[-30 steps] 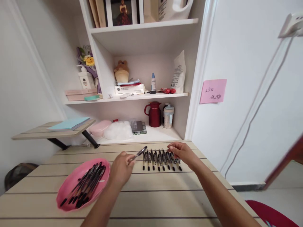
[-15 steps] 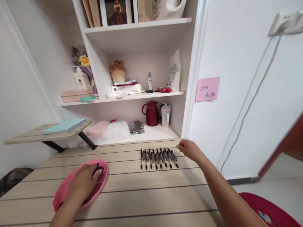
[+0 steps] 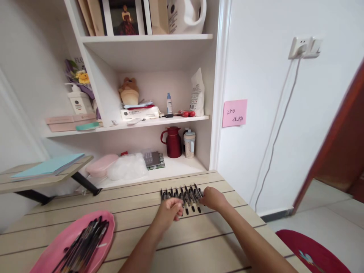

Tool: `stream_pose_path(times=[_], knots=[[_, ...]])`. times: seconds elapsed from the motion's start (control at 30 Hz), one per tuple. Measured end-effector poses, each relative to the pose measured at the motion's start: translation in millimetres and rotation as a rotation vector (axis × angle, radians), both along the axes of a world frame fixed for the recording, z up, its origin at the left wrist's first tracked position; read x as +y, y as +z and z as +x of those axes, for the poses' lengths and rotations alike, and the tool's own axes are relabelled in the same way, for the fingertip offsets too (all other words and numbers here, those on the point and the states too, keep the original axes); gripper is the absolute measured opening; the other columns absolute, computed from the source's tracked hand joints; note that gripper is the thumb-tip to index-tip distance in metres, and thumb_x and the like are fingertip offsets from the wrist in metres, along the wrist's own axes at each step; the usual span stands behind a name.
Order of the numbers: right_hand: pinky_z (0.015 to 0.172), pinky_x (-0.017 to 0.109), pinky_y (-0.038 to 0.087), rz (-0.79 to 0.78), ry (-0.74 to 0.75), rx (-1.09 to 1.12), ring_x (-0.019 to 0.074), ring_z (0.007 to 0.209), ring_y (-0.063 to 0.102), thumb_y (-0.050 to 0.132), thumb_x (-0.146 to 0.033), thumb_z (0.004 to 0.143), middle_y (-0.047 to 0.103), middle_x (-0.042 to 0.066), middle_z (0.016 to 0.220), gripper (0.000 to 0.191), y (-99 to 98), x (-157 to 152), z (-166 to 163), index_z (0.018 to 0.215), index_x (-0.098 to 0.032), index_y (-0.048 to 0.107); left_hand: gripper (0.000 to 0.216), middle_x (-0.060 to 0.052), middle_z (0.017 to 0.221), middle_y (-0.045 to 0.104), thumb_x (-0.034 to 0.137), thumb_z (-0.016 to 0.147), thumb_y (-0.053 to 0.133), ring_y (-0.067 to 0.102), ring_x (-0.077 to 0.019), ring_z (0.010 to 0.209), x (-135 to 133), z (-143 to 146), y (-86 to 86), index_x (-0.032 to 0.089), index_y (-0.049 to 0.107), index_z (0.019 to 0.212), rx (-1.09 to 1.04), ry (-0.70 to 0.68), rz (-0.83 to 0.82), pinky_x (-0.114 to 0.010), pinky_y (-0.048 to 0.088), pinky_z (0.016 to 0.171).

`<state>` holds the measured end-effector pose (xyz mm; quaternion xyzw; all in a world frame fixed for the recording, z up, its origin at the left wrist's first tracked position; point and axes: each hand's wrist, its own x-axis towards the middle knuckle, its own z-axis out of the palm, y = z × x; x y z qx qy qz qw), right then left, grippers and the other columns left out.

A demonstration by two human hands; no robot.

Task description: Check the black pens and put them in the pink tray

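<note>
While both hands sit with fingers curled, any hold hidden from me, left hand (image 3: 170, 211) before the black pens (image 3: 186, 196) rowed on the table (image 3: 196, 237), right hand (image 3: 214, 198) at the row's right end, straightening seems afoot, wanting gentle nudges.

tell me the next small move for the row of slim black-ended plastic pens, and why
I'd probably nudge the row of slim black-ended plastic pens straighter at its right end with the right hand: it sits at that end, and pens there slant more than the leftmost pen.
</note>
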<state>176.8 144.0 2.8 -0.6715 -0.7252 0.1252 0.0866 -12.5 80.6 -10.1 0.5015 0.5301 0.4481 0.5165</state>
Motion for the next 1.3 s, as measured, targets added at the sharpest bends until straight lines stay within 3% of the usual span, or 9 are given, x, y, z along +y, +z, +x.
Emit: stream_pose_path(times=[0.13,0.3,0.37,0.47,0.57,0.67,0.8,1.03,1.3], knots=[[0.045,0.021,0.031,0.024,0.213,0.231,0.0134,0.052,0.055,0.051,-0.025,0.066,0.063,0.004,0.056,0.016,11.6,-14,-16,0.058,-0.016,0.062,0.04,-0.005,0.067,0.061,0.044,0.07,0.054,0.057,-0.0125,0.057,16,12,-9.6,0.011,0.054,0.092,-0.1,0.0,-0.038,-0.024,0.044,0.051],[0.045,0.018,0.027,0.043,0.501,0.372,0.0093,0.052,0.051,0.054,-0.027,0.066,0.061,-0.001,0.055,0.014,12.7,-30,-37,0.058,-0.017,0.06,0.039,-0.003,0.07,0.062,0.047,0.066,0.058,0.058,-0.0123,0.051,18,9,-16.3,0.017,0.049,0.087,-0.36,0.05,-0.097,-0.025,0.046,0.046],[0.046,0.019,0.028,0.044,0.432,0.347,0.0103,0.054,0.052,0.052,-0.032,0.07,0.062,0.0,0.058,0.018,12.3,-23,-30,0.062,-0.018,0.06,0.037,-0.002,0.067,0.062,0.049,0.066,0.058,0.059,-0.0141,0.052,17,4,-17.6,0.018,0.046,0.082,-0.393,0.079,-0.09,-0.026,0.046,0.046],[0.051,0.023,0.03,0.147,0.116,0.199,0.0147,0.063,0.056,0.047,-0.033,0.074,0.064,0.006,0.069,0.022,8.2,-2,-4,0.067,-0.016,0.06,0.039,0.002,0.057,0.056,0.054,0.068,0.051,0.06,-0.0156,0.052,16,-3,-18.1,0.019,0.044,0.082,-0.352,0.078,-0.036,-0.024,0.045,0.043],[0.056,0.025,0.031,0.148,-0.089,0.097,0.0192,0.073,0.058,0.048,-0.027,0.074,0.065,0.011,0.076,0.018,-4.4,16,18,0.072,-0.014,0.06,0.036,0.007,0.05,0.047,0.055,0.072,0.044,0.049,-0.0089,0.037,14,-5,-18.7,0.02,0.044,0.081,-0.22,0.095,0.094,-0.017,0.032,0.034],[0.058,0.025,0.033,0.108,-0.094,0.102,0.0216,0.076,0.058,0.056,-0.027,0.068,0.065,0.011,0.077,0.015,-21.1,23,22,0.073,-0.014,0.06,0.032,0.009,0.048,0.041,0.05,0.075,0.042,0.033,-0.0048,0.032,10,-5,-19.9,0.019,0.048,0.079,-0.034,0.098,0.21,-0.016,0.023,0.033],[0.062,0.025,0.036,0.064,-0.093,0.177,0.0223,0.082,0.058,0.056,-0.015,0.063,0.064,0.012,0.083,0.014,-34.1,24,15,0.077,-0.014,0.06,0.029,0.007,0.047,0.038,0.043,0.078,0.04,0.036,-0.0084,0.042,5,-5,-20.2,0.018,0.053,0.077,0.239,0.054,0.332,-0.019,0.028,0.043],[0.054,0.022,0.038,0.018,-0.055,0.32,0.0161,0.064,0.059,0.054,-0.01,0.061,0.063,0.006,0.065,0.014,-15.8,27,32,0.075,-0.014,0.059,0.026,0.004,0.051,0.04,0.039,0.08,0.037,0.038,-0.0122,0.05,-2,-3,-14.3,0.019,0.052,0.073,0.434,-0.03,0.384,-0.021,0.03,0.049],[0.043,0.018,0.039,-0.224,0.011,1.465,0.0071,0.047,0.053,0.065,-0.027,0.062,0.054,-0.004,0.053,0.019,-3.6,16,1,0.073,-0.015,0.055,0.025,0.002,0.054,0.046,0.038,0.082,0.035,0.044,-0.0141,0.053,-3,-2,-13.1,0.021,0.051,0.072,0.56,-0.069,0.409,-0.021,0.03,0.054]])
